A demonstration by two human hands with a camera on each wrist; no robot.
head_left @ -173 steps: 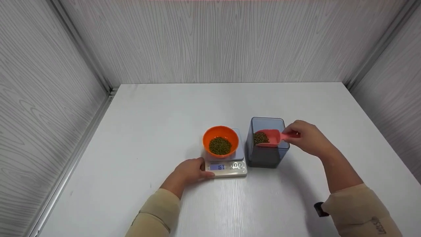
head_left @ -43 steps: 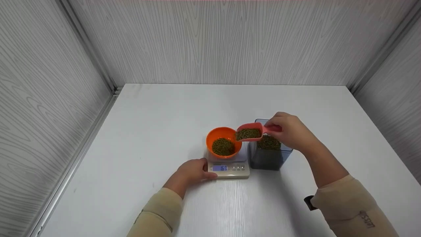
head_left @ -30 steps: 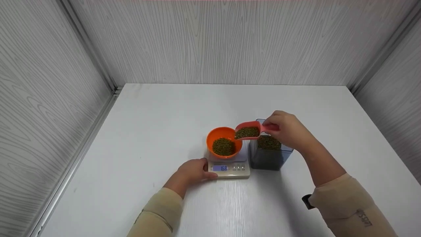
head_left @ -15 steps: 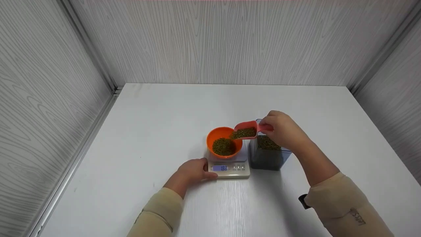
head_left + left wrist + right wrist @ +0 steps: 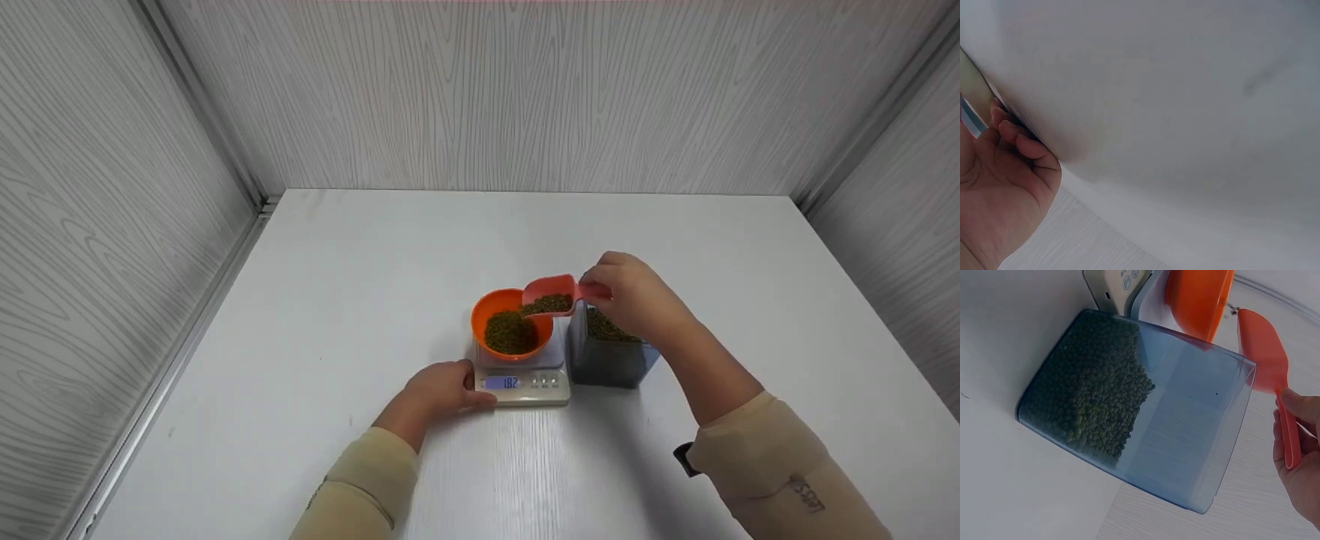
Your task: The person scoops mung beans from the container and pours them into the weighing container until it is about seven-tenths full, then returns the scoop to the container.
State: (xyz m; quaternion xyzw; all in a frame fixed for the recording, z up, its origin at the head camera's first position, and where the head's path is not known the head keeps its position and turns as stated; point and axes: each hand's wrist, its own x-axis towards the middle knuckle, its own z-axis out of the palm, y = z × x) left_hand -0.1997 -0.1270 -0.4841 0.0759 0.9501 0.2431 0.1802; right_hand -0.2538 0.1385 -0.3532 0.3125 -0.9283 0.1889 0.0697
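Note:
My right hand [image 5: 637, 296] pinches the handle of a red scoop [image 5: 551, 285], also seen in the right wrist view. The scoop tilts over the orange bowl [image 5: 486, 307], and a few green beans [image 5: 1232, 309] fall from its lip. Beans [image 5: 510, 334], which look like mung beans, lie heaped in the bowl. The bowl stands on a white digital kitchen scale [image 5: 555, 395] with a lit display. My left hand [image 5: 435, 390] grips the scale's left edge, thumb at its front corner. A bluish clear container [image 5: 607, 367], partly filled with beans, stands right of the scale, partly hidden by my right hand.
All of this stands on a white table [image 5: 360, 262]. Pale wood-grain panels rise at the back [image 5: 480, 97] and on both sides. The container stands close beside the scale.
The right hand has brought the scoop from the container leftward over the bowl and tipped it. Beans have poured out, the bowl's heap has grown and the display reading has risen. The left hand stays put.

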